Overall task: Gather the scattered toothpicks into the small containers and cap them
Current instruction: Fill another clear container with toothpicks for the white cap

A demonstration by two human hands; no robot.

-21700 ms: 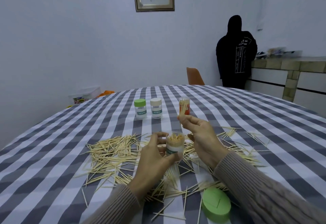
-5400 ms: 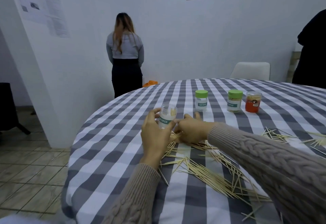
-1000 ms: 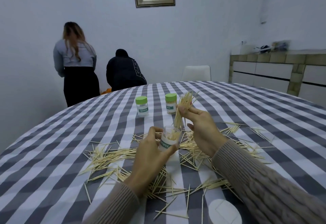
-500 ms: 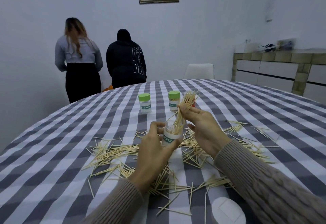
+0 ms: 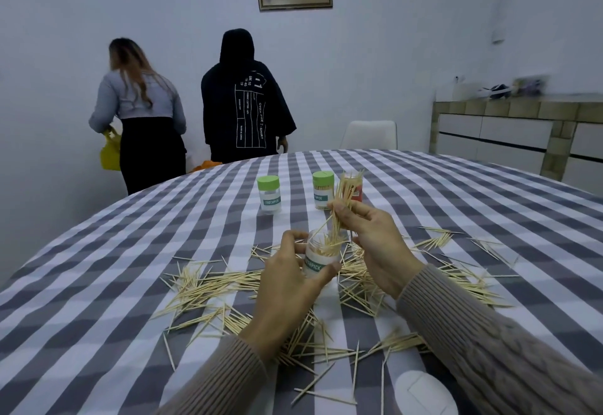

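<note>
Loose toothpicks (image 5: 212, 287) lie scattered across the checked surface (image 5: 98, 284). My left hand (image 5: 287, 287) grips the open toothpick jar (image 5: 318, 259) at centre; just right, my right hand (image 5: 375, 241) pinches a toothpick bundle (image 5: 342, 209), tips down in the jar. Far behind stand two green-capped jars (image 5: 269, 194).

You have four jars: two green-capped (image 5: 268, 194) (image 5: 323, 189), one red (image 5: 356, 190), one open (image 5: 321, 258) at frame centre. One loose cap (image 5: 424, 393), lower right. Toothpicks (image 5: 212, 287): too many to count. Two hands (image 5: 285, 287) (image 5: 375, 238). Two people (image 5: 140, 114) (image 5: 246, 98), upper left.
</note>
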